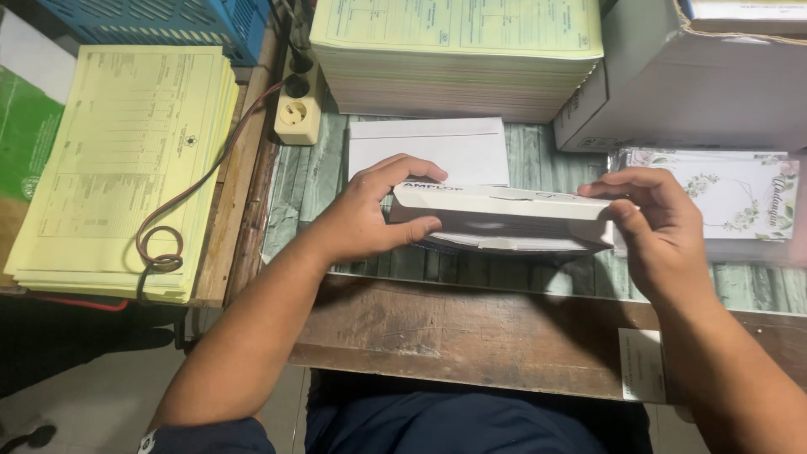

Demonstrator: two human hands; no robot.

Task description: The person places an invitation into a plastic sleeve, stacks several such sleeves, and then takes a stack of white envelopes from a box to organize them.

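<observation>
Wooden desk (471,332): two hands, one envelope box (503,217).

A worn brown wooden desk (471,336) with a pale green plank-patterned top (538,151) filled the centre; grey floor (92,395) lay at 7 o'clock.

stack of yellow forms (126,168) at left beside a power strip (298,101) with a coiled brown cord (160,248). blue basket (160,21) behind, taller form pile (458,59), cardboard box (689,84) and floral cards (731,193) at right.
</observation>
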